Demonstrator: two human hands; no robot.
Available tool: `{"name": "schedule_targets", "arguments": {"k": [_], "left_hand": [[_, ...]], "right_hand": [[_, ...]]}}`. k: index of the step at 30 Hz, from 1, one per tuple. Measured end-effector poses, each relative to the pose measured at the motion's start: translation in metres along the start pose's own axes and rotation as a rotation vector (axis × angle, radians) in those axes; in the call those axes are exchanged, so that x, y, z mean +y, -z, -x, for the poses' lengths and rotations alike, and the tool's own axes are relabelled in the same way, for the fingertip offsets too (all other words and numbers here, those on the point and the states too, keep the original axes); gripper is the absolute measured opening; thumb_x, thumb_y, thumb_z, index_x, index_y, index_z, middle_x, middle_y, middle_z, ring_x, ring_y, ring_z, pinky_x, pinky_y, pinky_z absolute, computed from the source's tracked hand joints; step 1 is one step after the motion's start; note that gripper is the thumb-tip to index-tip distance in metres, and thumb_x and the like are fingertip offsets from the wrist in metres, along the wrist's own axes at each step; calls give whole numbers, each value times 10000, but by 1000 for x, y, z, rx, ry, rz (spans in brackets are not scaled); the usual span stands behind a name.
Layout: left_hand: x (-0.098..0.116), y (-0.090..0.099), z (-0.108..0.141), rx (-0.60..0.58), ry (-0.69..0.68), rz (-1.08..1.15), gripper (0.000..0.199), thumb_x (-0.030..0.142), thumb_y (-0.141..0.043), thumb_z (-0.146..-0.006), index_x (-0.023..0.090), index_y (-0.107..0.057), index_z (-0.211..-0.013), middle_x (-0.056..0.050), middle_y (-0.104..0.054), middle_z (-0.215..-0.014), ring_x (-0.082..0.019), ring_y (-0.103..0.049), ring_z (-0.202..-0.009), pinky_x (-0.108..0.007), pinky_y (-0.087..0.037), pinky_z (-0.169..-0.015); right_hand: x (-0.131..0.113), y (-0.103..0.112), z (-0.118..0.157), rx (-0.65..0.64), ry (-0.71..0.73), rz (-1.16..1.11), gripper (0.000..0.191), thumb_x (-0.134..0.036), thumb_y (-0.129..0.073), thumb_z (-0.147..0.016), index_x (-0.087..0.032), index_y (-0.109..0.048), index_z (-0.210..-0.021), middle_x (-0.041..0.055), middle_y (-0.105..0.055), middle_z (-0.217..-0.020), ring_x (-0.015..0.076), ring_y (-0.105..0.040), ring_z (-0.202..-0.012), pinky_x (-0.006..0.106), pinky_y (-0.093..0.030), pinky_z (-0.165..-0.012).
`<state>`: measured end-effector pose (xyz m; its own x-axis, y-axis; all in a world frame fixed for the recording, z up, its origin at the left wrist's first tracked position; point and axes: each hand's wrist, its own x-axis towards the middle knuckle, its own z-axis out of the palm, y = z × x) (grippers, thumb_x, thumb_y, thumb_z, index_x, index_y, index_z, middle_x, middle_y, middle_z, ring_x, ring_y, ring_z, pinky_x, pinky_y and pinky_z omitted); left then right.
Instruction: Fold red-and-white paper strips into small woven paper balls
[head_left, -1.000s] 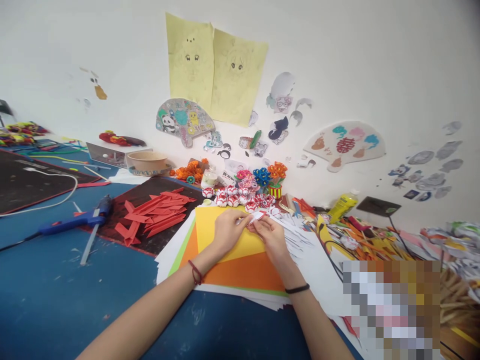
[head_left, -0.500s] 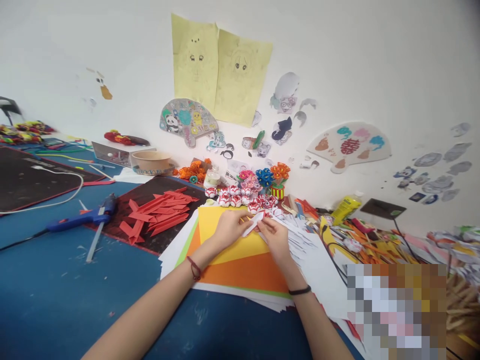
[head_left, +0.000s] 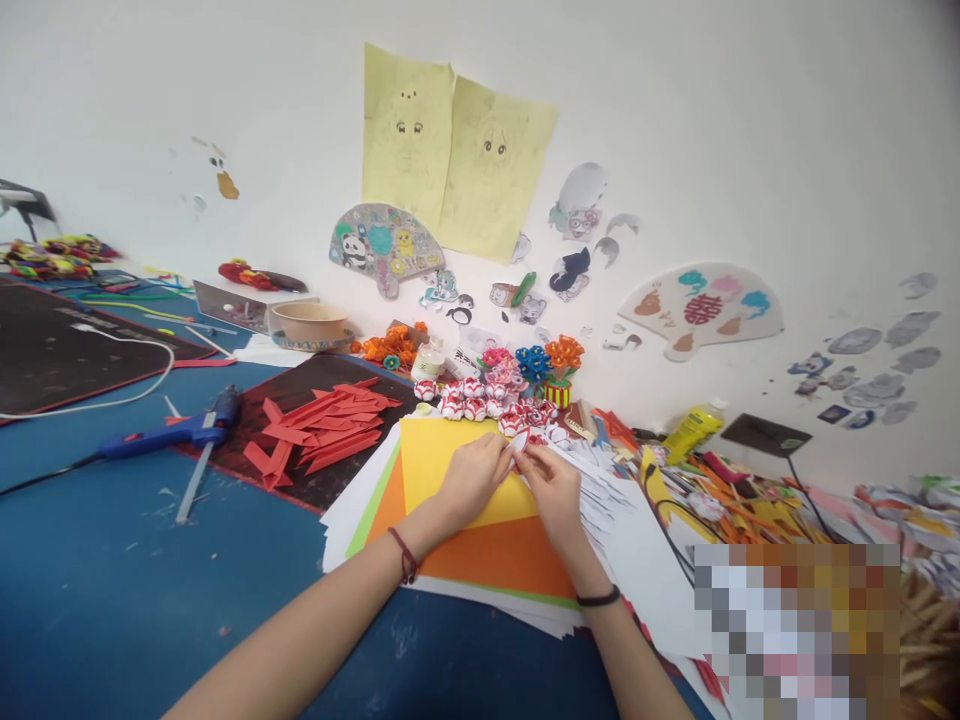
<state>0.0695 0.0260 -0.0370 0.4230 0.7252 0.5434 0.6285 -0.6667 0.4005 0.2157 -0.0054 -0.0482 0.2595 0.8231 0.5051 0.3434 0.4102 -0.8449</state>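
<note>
Between my two hands is a small folded white paper piece [head_left: 519,441] with a bit of red at its edge. My left hand [head_left: 477,478] pinches its left side, and my right hand [head_left: 551,485] grips the other side with thumb and fingers. Fingers cover most of the piece. Both hands are above a stack of coloured paper, yellow [head_left: 431,450] over orange [head_left: 487,560], with green and white sheets underneath. Right behind the hands sit several red-and-white folded paper balls [head_left: 474,400]. White paper strips [head_left: 600,490] lie under and beside my right hand.
Left of the stack, folded red paper strips [head_left: 322,425] lie on a dark mat [head_left: 244,420]. A blue glue gun [head_left: 169,435] rests farther left. Behind stand a round bowl [head_left: 309,325] and paper flowers [head_left: 532,362]. A yellow bottle [head_left: 694,430] and paper scraps [head_left: 772,500] crowd the right.
My left hand has moved right, closer to my right hand, and the white paper piece now shows less between the fingers. The camera view has shifted slightly.
</note>
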Motion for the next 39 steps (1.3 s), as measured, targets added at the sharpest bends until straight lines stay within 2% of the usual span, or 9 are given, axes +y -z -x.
{"name": "schedule_targets", "arguments": {"k": [6, 9, 13, 16, 21, 24, 27, 33, 39], "left_hand": [[-2, -2, 2, 34, -10, -11, 286, 301, -401, -1003, 181, -558, -797, -32, -610, -772, -160, -573, -677, -254, -358, -615], [-2, -2, 1, 54, -12, 16, 290, 310, -390, -1006, 183, -560, -808, -33, -621, -788, -163, -580, -688, -255, -354, -621], [-1, -1, 1, 27, 39, 4, 320, 343, -354, -1014, 186, -564, -830, -43, -644, -765, -176, -604, -680, -255, -333, -600], [1, -1, 1, -40, 90, -40, 339, 376, -331, -1016, 187, -579, -882, -53, -648, -689, -194, -618, -631, -256, -316, -577], [2, -1, 0, -63, 129, 0, 341, 401, -343, -1006, 183, -587, -912, -61, -653, -659, -204, -629, -608, -251, -316, -570], [2, -1, 0, -24, 169, 138, 346, 403, -354, -999, 188, -586, -858, -34, -624, -606, -187, -610, -582, -244, -327, -564], [2, -3, -1, -1, 210, 398, 381, 414, -372, -984, 189, -564, -744, -4, -578, -549, -155, -568, -534, -233, -361, -556], [1, -15, -2, -166, 256, 1113, 453, 563, -441, -898, 169, -513, -687, 1, -544, -580, -111, -487, -459, -227, -399, -467], [0, -16, -2, -134, 220, 1100, 458, 580, -554, -841, 149, -543, -686, 3, -523, -609, -118, -491, -565, -230, -424, -547]], "right_hand": [[-8, -2, 1, -19, -26, -33, 306, -465, -756, -744, -172, -735, -829, 63, -693, -824, 220, -644, -768, 343, -545, -737], [-10, -4, 1, -36, -85, -143, 406, -432, -761, -747, -179, -711, -1060, 57, -685, -912, 208, -650, -838, 336, -544, -786], [-13, -4, 1, -108, -106, -242, 624, -383, -738, -783, -222, -544, -1354, 9, -646, -867, 153, -633, -752, 286, -537, -733], [-15, -2, 0, -162, -105, -272, 643, -370, -692, -830, -236, -472, -1418, -19, -622, -778, 141, -608, -679, 273, -521, -693], [-13, 0, -2, -177, -110, -268, 610, -379, -692, -827, -217, -509, -1386, -24, -613, -726, 149, -605, -646, 284, -512, -676], [-14, -2, -1, -158, -106, -237, 606, -385, -710, -810, -221, -528, -1365, -16, -628, -728, 157, -614, -636, 295, -517, -665], [-17, -3, 1, -117, -97, -194, 599, -383, -721, -801, -218, -541, -1349, -2, -649, -741, 168, -625, -639, 309, -530, -661], [-25, -5, 6, -26, 16, -38, 554, -335, -717, -813, -214, -567, -1332, -17, -597, -706, 155, -581, -600, 293, -504, -619], [-27, -2, 6, -14, 136, 147, 508, -317, -685, -835, -231, -588, -1326, -9, -561, -720, 167, -532, -656, 302, -494, -677]]}}
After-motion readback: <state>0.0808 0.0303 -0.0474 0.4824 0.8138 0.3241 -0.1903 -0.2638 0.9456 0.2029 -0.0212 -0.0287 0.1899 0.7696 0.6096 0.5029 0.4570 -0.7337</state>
